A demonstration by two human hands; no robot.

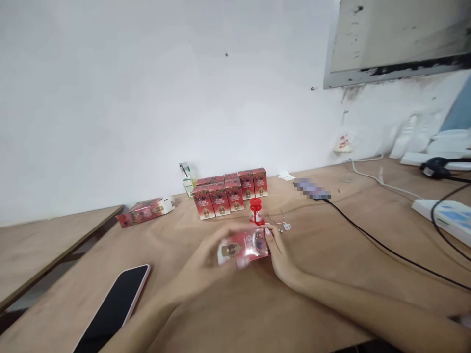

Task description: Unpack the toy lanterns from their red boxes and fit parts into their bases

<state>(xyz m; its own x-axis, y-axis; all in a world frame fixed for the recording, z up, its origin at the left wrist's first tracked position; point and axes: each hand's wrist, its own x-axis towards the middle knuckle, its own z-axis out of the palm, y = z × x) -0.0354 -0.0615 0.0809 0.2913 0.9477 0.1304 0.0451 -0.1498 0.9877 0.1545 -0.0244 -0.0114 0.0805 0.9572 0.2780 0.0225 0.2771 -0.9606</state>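
A small red printed carton [245,245] lies sideways between my hands, above the wooden table. My left hand [209,247], smeared by motion, is closed round its left end, thumb in front and fingers behind. At its right end my right hand [277,250] grips the carton, with the thumb along the near face. Just behind the carton stands a little red lantern [255,212] with a clear middle. Several closed red boxes [220,198] of the same print stand in rows farther back. Flattened red cartons [145,211] lie at the left.
A smartphone [114,309] lies at the near left. Small white pieces [287,226] sit right of the lantern. A black cable [371,240] runs across the right side from a blurred-out device [312,189]. A white power strip [447,215] is at the far right; a wall [147,98] rises behind.
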